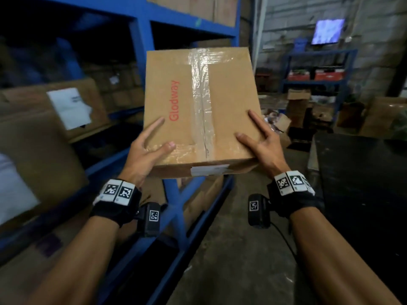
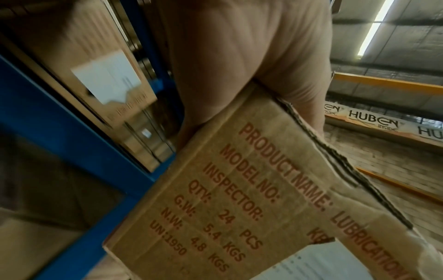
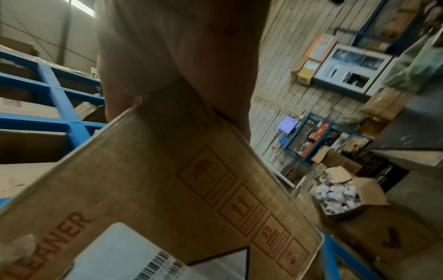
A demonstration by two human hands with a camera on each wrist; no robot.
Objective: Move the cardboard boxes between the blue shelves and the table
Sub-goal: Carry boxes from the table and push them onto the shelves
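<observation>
bare forearms, black wrist straps (image 1: 114,208) with white coded tags, small black cameras (image 1: 258,211) beneath

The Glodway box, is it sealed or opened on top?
Sealed: clear tape runs along the closed top seam of the Glodway box.

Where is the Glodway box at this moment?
In the head view the Glodway box is centre frame, held in the air between the left hand and right hand, in front of the blue shelves.
</observation>
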